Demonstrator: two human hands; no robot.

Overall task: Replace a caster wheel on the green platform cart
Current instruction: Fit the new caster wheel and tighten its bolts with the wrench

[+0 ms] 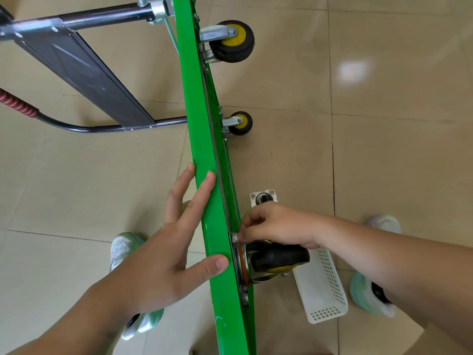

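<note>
Standing on its long edge on the tiled floor [384, 124], the green platform cart [204, 155] has only the left hand [176, 254] to steady it, fingers straight and spread flat against the deck's rim. If that pressure eased, the cart would likely topple. The right hand [276, 226] curls its fingertips round what seems a small fastener [234, 237] at the mounting plate of the near caster wheel [276, 258], which sits against the cart's underside. The fastener could slip out, miss the white basket [325, 290] below and roll off. Started crooked, it might bind, and the caster could sag. Another caster's plate [263, 197] lies on the floor just beyond the knuckles.
</note>
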